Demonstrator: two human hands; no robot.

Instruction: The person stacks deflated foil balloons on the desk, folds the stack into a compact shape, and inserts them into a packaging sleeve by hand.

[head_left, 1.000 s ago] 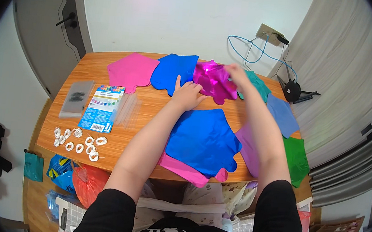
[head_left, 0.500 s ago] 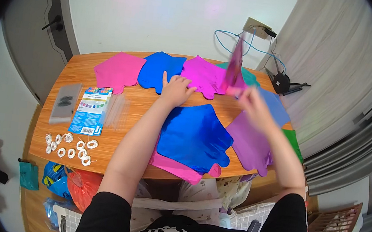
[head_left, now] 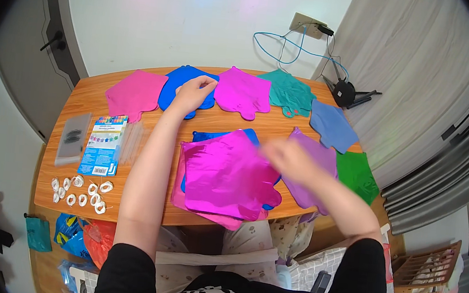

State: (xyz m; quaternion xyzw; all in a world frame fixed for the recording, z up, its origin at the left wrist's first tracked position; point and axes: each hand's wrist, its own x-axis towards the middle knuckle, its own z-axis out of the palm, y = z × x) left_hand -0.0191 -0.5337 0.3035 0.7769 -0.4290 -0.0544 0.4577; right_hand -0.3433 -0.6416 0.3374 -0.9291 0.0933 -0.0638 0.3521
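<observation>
A magenta foil balloon (head_left: pixel 222 179), flat and shiny with a rounded tab, lies on top of a pile close to me. Beneath it show the edges of a blue foil balloon (head_left: pixel 251 136) and a pink foil balloon (head_left: pixel 221 220). My right hand (head_left: pixel 287 159), smeared by motion, is over the magenta one's upper right edge; whether it grips it I cannot tell. At the far row, my left hand (head_left: pixel 193 93) has its fingers drawn together above a second blue foil balloon (head_left: pixel 177 83). Anything between those fingertips is hidden.
More flat balloons curve along the back and right: pink (head_left: pixel 132 93), magenta (head_left: pixel 244 92), teal (head_left: pixel 289 92), grey-blue (head_left: pixel 333 128), purple (head_left: pixel 315 169), green (head_left: pixel 357 176). At left are a printed package (head_left: pixel 102 147), clear plastic sleeves (head_left: pixel 71 138) and several white string coils (head_left: pixel 93 189). A black router (head_left: pixel 344 93) stands at the back right.
The magenta balloon, raised on edge in my right hand before, now lies over the blue one on the pile. My right hand came down and nearer; my left hand's spread fingers have drawn together.
</observation>
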